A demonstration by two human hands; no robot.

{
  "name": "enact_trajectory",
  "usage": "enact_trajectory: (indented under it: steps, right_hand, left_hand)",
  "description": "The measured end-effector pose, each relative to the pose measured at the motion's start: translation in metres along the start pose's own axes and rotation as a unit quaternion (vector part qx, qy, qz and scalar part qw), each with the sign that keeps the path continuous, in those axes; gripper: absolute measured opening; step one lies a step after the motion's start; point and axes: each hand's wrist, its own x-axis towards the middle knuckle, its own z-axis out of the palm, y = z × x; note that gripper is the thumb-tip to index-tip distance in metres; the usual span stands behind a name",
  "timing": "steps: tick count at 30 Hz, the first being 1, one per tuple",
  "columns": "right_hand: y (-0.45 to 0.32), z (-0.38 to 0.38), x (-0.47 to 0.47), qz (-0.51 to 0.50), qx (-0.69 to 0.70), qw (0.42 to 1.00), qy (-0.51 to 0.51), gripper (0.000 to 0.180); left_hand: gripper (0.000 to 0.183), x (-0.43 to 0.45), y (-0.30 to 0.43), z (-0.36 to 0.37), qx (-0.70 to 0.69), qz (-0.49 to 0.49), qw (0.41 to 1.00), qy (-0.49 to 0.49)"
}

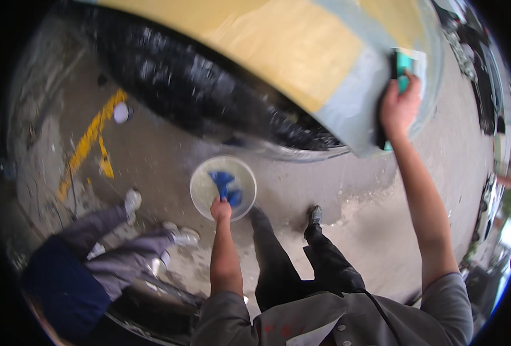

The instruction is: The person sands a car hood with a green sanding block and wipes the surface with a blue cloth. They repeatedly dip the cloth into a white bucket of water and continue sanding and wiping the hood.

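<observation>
My right hand grips a long green sanding block, which lies against a vehicle body panel. Patches of yellowish filler and pale grey-blue cover that panel. Low in front of me, my left hand is closed on a blue cloth over a white bucket of cloudy water. Part of the cloth hangs within the bucket's rim. A dark, glossy surface runs below the panel's edge, blurred in places.
A seated person in grey trousers is at my left, feet near the bucket. A small pale container stands by a yellow floor line. Parked cars line the far right. My own shoe is on the concrete floor.
</observation>
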Motion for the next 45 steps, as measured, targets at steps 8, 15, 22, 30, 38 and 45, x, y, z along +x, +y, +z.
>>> enact_trajectory:
  steps: [8, 15, 22, 30, 38, 45]
  right_hand:
    - [-0.029, -0.027, 0.012, 0.109, -0.015, 0.993, -0.043, 0.054]
    - [-0.003, -0.043, 0.024, 0.115, 0.023, 0.991, -0.061, 0.050]
    - [0.073, -0.075, 0.041, 0.141, 0.180, 0.964, -0.133, 0.057]
    - [0.163, -0.050, 0.037, 0.091, 0.055, 0.990, -0.094, 0.060]
    - [0.154, -0.043, 0.045, 0.056, 0.055, 0.991, -0.106, 0.061]
    - [0.153, -0.049, 0.046, 0.073, 0.047, 0.990, -0.114, 0.061]
  left_hand:
    - [0.020, -0.182, 0.229, -0.292, -0.424, 0.200, 0.878, 0.095]
    - [0.020, -0.353, 0.548, -0.562, -0.449, 0.562, 0.691, 0.072]
    - [0.039, -0.259, 0.671, -0.586, -0.264, 0.526, 0.777, 0.224]
    - [0.069, -0.085, 0.736, -0.454, 0.116, 0.462, 0.844, 0.245]
    - [0.078, 0.067, 0.884, -0.425, 0.134, 0.456, 0.810, 0.343]
    - [0.071, 0.053, 1.056, -0.347, 0.132, 0.440, 0.821, 0.340]
